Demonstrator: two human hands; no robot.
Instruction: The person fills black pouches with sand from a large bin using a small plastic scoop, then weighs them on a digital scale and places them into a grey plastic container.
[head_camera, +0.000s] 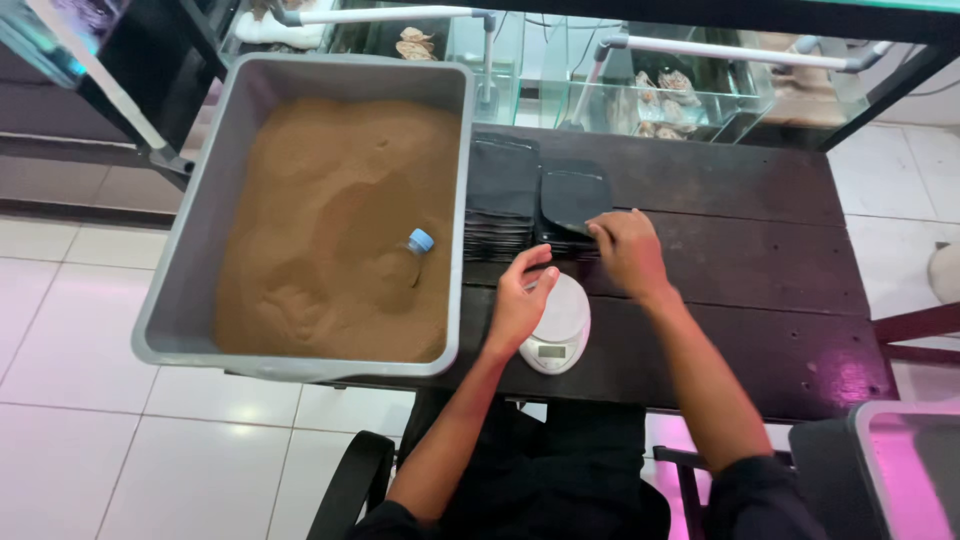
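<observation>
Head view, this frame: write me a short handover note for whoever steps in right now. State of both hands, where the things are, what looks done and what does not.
Left hand: open, fingers curled, resting at the rim of the white kitchen scale; it holds nothing.
Right hand: fingertips on the top black pouch of the right stack; whether it has gripped it cannot be told.
Things: two stacks of black pouches sit on the dark table behind the scale. The grey tub at left holds brown powder, with a small blue-capped bottle half buried in it.
Done: nothing lies on the scale pan.
Left: no pouch looks filled; the bottle lies untouched.
</observation>
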